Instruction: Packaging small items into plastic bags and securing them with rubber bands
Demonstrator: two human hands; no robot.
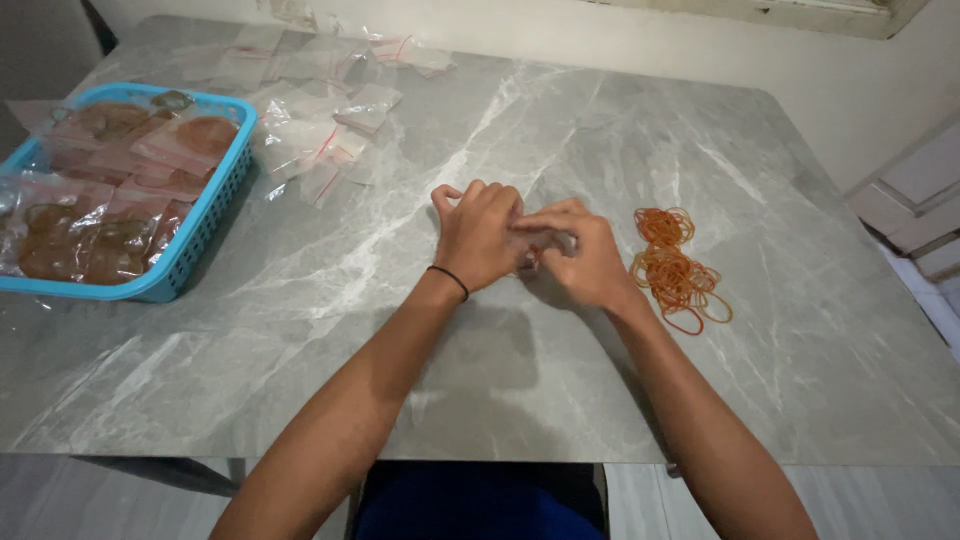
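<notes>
Head view | left hand (482,237), right hand (585,258) fingers pinch small clear bag (528,250) | rubber bands (676,268) just right

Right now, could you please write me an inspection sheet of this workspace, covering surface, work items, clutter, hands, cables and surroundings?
Surface: grey marble-patterned tabletop, with white veins.
Work items: small clear plastic bag pinched between both hands, mostly hidden; loose pile of orange rubber bands right of the hands.
Clutter: scattered empty clear zip bags at the far left; blue plastic basket holding filled bags of rubber bands.
Hands: left hand, black band on its wrist, and right hand meet at the table's middle, each with a grip on the bag.
Cables: nothing seen.
Surroundings: pale wall behind; white panelled furniture at right.
</notes>
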